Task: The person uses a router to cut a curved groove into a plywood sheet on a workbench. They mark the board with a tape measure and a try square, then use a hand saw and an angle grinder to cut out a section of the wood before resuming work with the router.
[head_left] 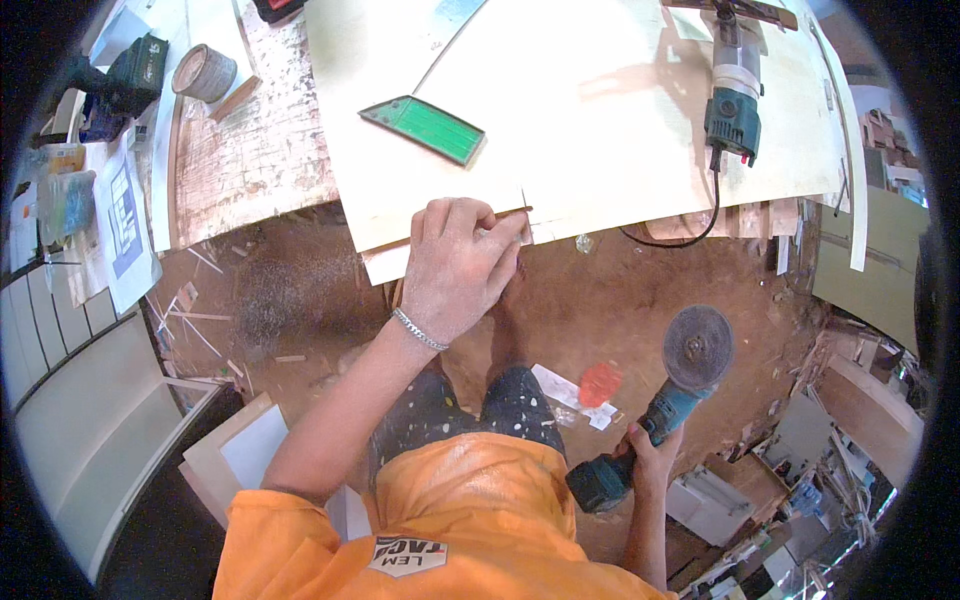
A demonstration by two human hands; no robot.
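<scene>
At the near edge of a pale wooden board [590, 150], my left hand [455, 265] is closed over a thin wooden strip [513, 212], fingers and thumb pinched near the strip's right end. A short dark line crosses the board's edge just beside those fingertips. Low on the right, my right hand [655, 460] grips a teal and black cordless angle grinder [668, 408] by its body. Its round grey disc [697, 347] points away from me, apart from the board. Whether the disc is turning, I cannot tell. Part of the strip is hidden under my left hand.
On the board lie a green-handled try square [425, 128] and a corded trim router [735, 115], its cable hanging over the edge. A round tin [204, 74] and a cordless drill [135, 75] stand at far left. Offcuts [710, 500] litter the ground at right.
</scene>
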